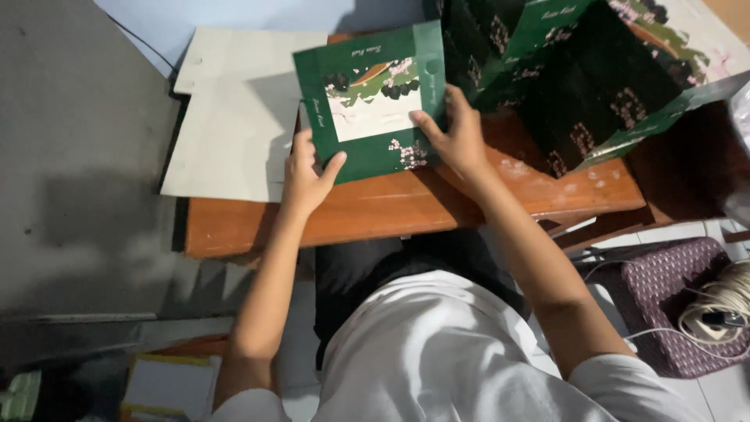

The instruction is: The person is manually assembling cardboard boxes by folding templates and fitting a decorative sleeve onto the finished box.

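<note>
- Centrally, a green printed paper carton (371, 101), folded flat, lay at the middle of the wooden desk (391, 207), tilted with one corner toward the near edge.
- The left hand (305, 176) was closed on the carton's lower left corner, thumb on top and fingers underneath.
- The right hand (457, 137) pressed the carton's right edge, thumb laid flat on the printed face; this hand was steadying rather than enclosing.
- The carton was judged light, thin and fairly stiff, creasing readily along its folds; the glossy face would likely be slippery, so the edges and corners offered the surest hold.
- A stack of matching green cartons (594, 70), partly fanned open, covered the desk's far right corner.
- Plain grey cardboard sheets (234, 109) overhung the desk's far left corner.
- The desk was orange-brown, worn and scuffed at its right end.
- Beyond the desk were a grey floor, a purple patterned cushion (664, 289) and coiled cord (723, 301).
</note>
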